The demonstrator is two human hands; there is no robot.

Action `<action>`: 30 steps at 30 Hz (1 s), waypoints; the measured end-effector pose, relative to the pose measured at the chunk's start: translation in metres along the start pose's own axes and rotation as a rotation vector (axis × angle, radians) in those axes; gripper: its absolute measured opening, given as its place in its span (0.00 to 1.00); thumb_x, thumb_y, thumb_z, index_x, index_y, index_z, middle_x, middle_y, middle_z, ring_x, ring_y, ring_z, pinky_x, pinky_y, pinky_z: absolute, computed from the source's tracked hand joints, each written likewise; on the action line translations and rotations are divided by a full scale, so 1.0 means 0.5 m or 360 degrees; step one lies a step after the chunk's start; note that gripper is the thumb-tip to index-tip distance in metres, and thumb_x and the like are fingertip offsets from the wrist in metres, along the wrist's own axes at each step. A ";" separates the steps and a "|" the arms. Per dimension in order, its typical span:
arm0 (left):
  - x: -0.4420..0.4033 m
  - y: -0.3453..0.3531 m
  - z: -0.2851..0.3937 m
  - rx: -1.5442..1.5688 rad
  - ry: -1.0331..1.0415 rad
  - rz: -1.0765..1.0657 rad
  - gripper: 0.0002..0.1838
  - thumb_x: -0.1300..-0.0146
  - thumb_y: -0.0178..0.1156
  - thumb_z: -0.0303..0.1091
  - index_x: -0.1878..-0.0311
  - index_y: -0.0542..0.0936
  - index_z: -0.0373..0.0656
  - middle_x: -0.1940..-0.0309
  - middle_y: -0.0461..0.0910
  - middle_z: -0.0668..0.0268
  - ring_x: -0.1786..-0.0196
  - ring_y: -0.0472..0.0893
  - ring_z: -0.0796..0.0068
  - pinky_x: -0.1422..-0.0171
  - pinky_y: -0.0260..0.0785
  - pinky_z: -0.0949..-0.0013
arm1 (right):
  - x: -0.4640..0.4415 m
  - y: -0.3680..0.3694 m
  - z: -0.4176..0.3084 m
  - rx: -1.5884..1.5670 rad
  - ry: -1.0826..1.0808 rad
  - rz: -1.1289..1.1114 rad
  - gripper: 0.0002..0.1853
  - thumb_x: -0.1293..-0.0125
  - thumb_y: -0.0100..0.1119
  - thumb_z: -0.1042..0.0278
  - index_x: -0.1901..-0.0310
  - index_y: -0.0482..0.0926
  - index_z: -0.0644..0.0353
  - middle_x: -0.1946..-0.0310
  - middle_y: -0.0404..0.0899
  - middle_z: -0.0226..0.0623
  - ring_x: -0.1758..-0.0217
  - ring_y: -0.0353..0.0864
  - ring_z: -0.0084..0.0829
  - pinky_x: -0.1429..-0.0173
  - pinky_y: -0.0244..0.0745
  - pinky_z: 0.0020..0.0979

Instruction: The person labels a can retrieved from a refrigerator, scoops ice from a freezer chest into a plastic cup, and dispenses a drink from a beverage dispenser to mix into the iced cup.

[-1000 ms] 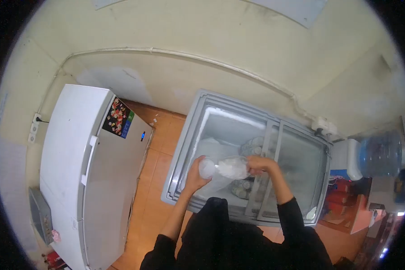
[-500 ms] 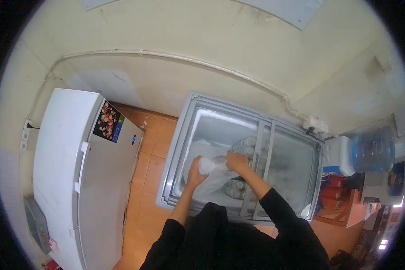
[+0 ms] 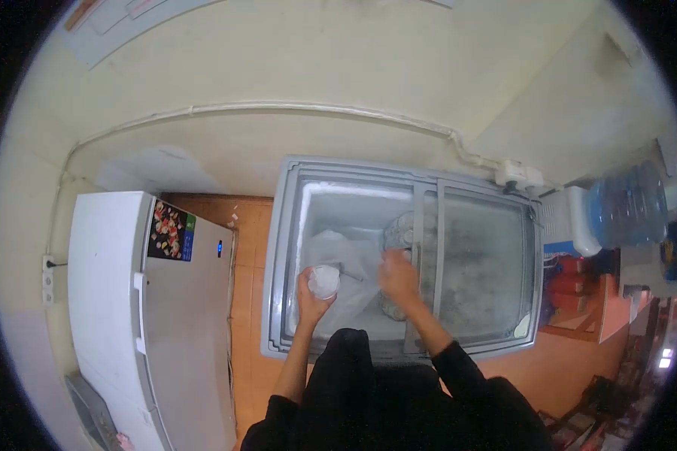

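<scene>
My left hand (image 3: 313, 298) is closed around a cup (image 3: 324, 283) filled with white ice, held over the open left half of the chest freezer (image 3: 280, 248). Behind the cup, a grey metal scoop (image 3: 350, 273) rests on a whitish plastic bag (image 3: 362, 292) inside. My right hand (image 3: 399, 275) is smeared by motion beside the inner edge of the sliding glass lid (image 3: 480, 263); its fingers are unclear. Partly hidden near that hand are wrapped packs of bottles or cans (image 3: 399, 230).
A white upright fridge (image 3: 184, 338) stands to the left. At the right are a water dispenser (image 3: 572, 219) with a blue jug (image 3: 628, 203) and red boxes (image 3: 568, 289). A pipe (image 3: 316, 107) runs along the wall, above the orange tiled floor (image 3: 252, 301).
The scoop has left my right hand and lies on the bag. My right hand has moved towards the lid edge. My left hand has drawn the cup to the left, its filled top showing.
</scene>
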State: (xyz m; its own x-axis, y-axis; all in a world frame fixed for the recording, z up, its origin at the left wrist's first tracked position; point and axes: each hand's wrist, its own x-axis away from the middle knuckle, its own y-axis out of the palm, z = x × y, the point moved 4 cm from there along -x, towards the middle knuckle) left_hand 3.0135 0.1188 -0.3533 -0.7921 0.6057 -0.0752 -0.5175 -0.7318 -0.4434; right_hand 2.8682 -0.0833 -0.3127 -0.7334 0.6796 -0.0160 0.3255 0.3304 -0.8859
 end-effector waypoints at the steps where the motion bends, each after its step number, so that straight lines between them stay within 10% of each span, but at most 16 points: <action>1: 0.000 -0.005 0.024 0.0052 -0.0064 -0.0011 0.45 0.64 0.77 0.29 0.39 0.65 0.38 0.46 0.71 0.54 0.41 0.73 0.56 0.37 0.67 0.58 | 0.014 -0.050 0.030 -0.0031 0.0221 0.0387 0.27 0.36 0.53 0.55 0.39 0.63 0.59 0.56 0.78 0.60 0.51 0.77 0.58 0.48 0.73 0.51; 5: -0.014 -0.029 0.121 0.0536 -0.0203 -0.0062 0.47 0.62 0.79 0.31 0.38 0.64 0.39 0.43 0.69 0.56 0.40 0.72 0.61 0.37 0.69 0.59 | 0.024 -0.072 0.100 0.0055 0.0754 -0.0140 0.27 0.34 0.50 0.51 0.40 0.64 0.61 0.56 0.78 0.59 0.54 0.79 0.58 0.51 0.73 0.51; 26: -0.107 -0.261 0.204 0.0266 0.0412 -0.0116 0.50 0.63 0.79 0.30 0.34 0.63 0.39 0.42 0.70 0.57 0.40 0.72 0.62 0.35 0.66 0.61 | -0.036 0.217 -0.298 -0.0691 0.0203 -0.0232 0.42 0.41 0.59 0.66 0.28 0.48 0.55 0.45 0.67 0.68 0.46 0.72 0.64 0.42 0.70 0.55; 30: -0.102 -0.271 0.232 0.0422 0.0352 -0.0216 0.51 0.63 0.79 0.33 0.34 0.63 0.39 0.43 0.69 0.56 0.39 0.71 0.61 0.35 0.66 0.60 | -0.052 0.381 -0.270 -0.0948 -0.0281 -0.0115 0.36 0.39 0.61 0.61 0.31 0.59 0.59 0.35 0.63 0.56 0.35 0.69 0.47 0.32 0.65 0.42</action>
State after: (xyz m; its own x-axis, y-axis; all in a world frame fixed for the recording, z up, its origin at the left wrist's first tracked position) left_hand 3.0866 0.1509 -0.1857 -0.6364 0.7345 -0.2356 -0.7020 -0.6781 -0.2177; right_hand 3.0300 0.0504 -0.4185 -0.8370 0.5402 -0.0874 0.5110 0.7145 -0.4779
